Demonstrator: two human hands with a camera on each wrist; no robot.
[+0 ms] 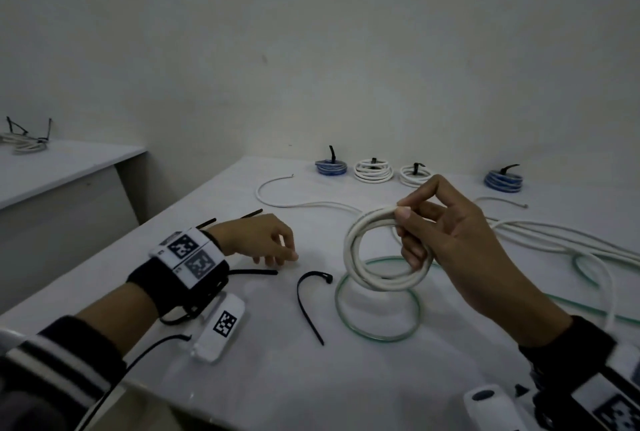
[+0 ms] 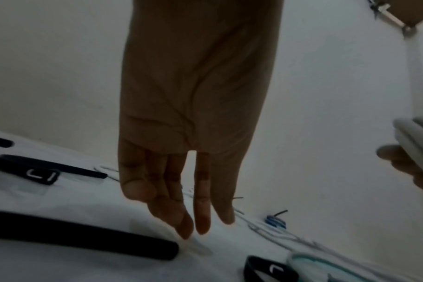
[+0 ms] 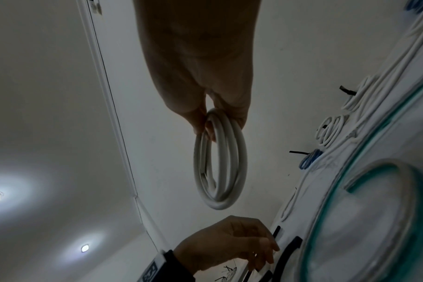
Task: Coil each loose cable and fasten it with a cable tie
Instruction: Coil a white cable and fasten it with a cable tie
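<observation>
Nearest item: white plastic tag with a black square code [image 1: 221,325], lying at 7 o'clock on the white tabletop [image 1: 311,378], just under the left wrist.
Right hand: right hand [image 1: 450,243] grasps a white round-sheathed cable coil [image 1: 384,252], thumb and fingers pinching the turns together at its 2 o'clock side; the coil hangs lifted off the table. The right wrist view shows several turns bunched in that pinch [image 3: 220,160].
Left hand: left hand [image 1: 263,240] holds nothing, fingers relaxed and pointing down, tips close above the table at 9 o'clock from the coil; I cannot tell whether they touch it.
Nearest tie: curved black plastic cable tie [image 1: 310,295] lies loose on the table between the two hands, near the left fingertips.
Other ties: more black ties lie around the left wrist.
Done: four tied coils at 12 o'clock along the far edge, namely two blue coils [image 1: 330,167] [image 1: 503,181] and two white coils [image 1: 373,170] [image 1: 415,174], each with a black tie sticking up. More bundles sit on a side shelf [image 1: 69,160] at 10 o'clock.
In hand: coil looks wound but not yet fastened; picking up a tie seems the next step.
Left: thin green cable loop [image 1: 377,299] under the coil, a long loose white cable [image 1: 304,203] at 11 o'clock, and a tangle of white cable strands [image 1: 554,236] at 3 o'clock.
Progress: roughly halfway, by my judgement.
</observation>
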